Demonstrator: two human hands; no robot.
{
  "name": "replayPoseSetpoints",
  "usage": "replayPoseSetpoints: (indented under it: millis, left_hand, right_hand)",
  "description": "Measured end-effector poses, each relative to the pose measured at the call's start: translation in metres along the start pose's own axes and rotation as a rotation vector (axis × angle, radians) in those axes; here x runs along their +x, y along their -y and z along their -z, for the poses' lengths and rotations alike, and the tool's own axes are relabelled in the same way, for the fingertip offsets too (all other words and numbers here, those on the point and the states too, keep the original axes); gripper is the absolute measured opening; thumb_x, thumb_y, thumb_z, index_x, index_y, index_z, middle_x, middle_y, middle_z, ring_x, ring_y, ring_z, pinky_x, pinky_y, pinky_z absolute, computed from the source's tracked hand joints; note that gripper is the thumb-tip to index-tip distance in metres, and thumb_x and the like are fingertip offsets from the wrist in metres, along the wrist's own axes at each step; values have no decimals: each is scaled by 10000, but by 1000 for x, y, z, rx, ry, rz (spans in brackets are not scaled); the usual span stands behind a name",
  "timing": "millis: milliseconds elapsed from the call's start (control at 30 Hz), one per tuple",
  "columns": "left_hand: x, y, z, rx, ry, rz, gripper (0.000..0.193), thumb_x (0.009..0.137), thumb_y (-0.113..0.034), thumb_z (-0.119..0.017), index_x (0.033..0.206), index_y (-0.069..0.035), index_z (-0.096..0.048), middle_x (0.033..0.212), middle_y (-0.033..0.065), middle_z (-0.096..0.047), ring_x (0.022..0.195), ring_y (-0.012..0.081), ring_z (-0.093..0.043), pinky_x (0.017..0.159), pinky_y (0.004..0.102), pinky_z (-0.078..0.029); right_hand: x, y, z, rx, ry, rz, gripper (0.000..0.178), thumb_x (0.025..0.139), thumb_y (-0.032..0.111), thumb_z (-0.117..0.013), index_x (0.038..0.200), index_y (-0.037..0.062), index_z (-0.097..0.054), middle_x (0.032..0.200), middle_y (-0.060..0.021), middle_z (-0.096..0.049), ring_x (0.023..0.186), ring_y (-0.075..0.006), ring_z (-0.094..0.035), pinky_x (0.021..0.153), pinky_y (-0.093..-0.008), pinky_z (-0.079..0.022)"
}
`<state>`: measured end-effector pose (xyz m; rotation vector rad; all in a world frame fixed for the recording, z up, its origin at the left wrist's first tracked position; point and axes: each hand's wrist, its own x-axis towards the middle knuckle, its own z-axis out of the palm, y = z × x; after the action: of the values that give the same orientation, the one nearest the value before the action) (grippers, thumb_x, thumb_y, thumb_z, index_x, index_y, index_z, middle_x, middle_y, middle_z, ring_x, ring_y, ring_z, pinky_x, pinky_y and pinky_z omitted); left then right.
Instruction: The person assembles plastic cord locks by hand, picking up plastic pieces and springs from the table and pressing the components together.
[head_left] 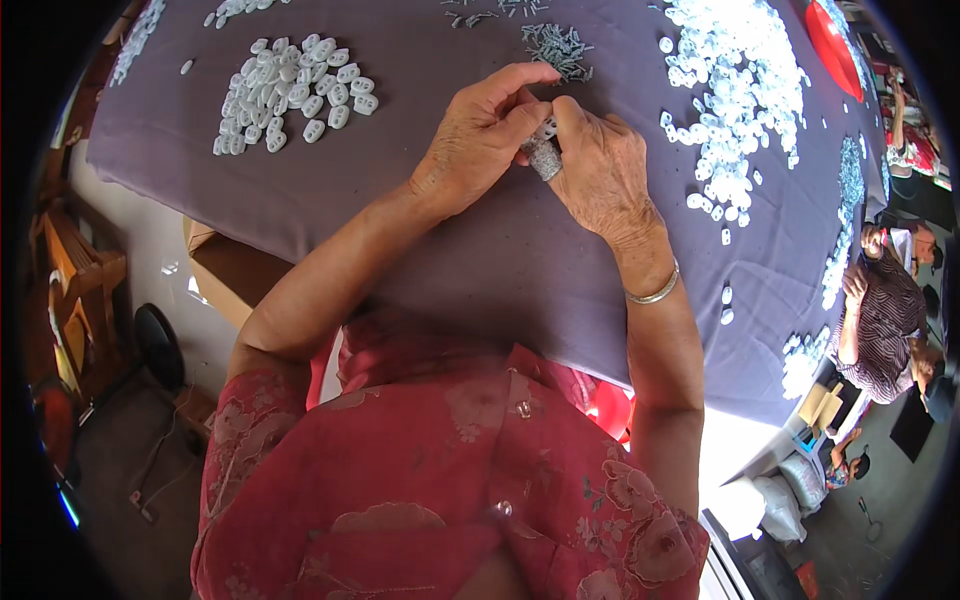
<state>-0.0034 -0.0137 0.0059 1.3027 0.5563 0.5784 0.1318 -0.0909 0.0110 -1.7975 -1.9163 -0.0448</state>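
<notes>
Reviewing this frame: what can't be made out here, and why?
- Head view: the small white piece is mostly covered by the fingertips of the left hand and right hand; its shape is unclear.
- The grey sparkly item: its lower end is hidden in the right hand.
- The small grey parts: too small to identify.
- The red object: cut off at the rim.

Both forearms rose bare from the lower edge and bent inward, so the hands met above the middle. The left hand (480, 135) lay palm-down, knuckles up, its fingers (510, 78) arched over and the thumb pressed toward the right hand (600, 165) — fingertips touching. The right hand curled closed, back upward, wrist cocked slightly outward — a thin metal bangle (655, 292) circled it.
</notes>
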Motion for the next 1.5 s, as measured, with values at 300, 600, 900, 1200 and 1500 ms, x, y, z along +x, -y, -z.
replayPoseSetpoints:
  millis: [300, 600, 900, 1200, 1500]
  left_hand:
    - [-1, 1, -1, -70, 43, -36, 321, 914, -44, -507, 1230, -83, -547, 791, -44, -491, 741, 48, -436, 690, 213, -383]
    - [-2, 2, 2, -104, 63, -55, 324, 917, -59, -508, 1238, -72, -549, 785, -56, -467, 754, 46, -413, 722, 210, -364]
    - [-2, 2, 3, -28, 68, -47, 329, 914, -56, -489, 1237, -70, -552, 773, -57, -459, 728, 42, -401, 662, 201, -345]
    - [2, 1, 1, 2, 77, -69, 368, 939, -47, -449, 1307, -72, -463, 804, -31, -477, 629, 43, -405, 549, 194, -365]
    - [1, 6, 5, -92, 118, -22, 352, 946, -49, -438, 1297, -73, -459, 814, -19, -487, 636, 46, -438, 535, 185, -380]
  right_hand:
    - [-1, -4, 3, 51, 43, -3, 328, 733, 275, -727, 795, 57, -491, 609, -108, -567, 607, -317, -582, 571, -392, -465]
    - [-4, -3, 2, 28, 65, 0, 293, 759, 251, -698, 790, 50, -487, 596, -113, -563, 575, -323, -575, 534, -397, -457]
    - [-5, -1, -1, 1, 44, 16, 287, 757, 246, -693, 760, 48, -485, 581, -120, -557, 556, -320, -575, 514, -394, -457]
    - [-8, 0, -7, -4, -13, -17, 271, 725, 221, -713, 743, 51, -502, 576, -119, -565, 539, -319, -586, 477, -386, -458]
    - [-5, 1, -9, -10, -70, -12, 271, 721, 262, -715, 719, 73, -520, 536, -94, -569, 498, -286, -592, 454, -372, -469]
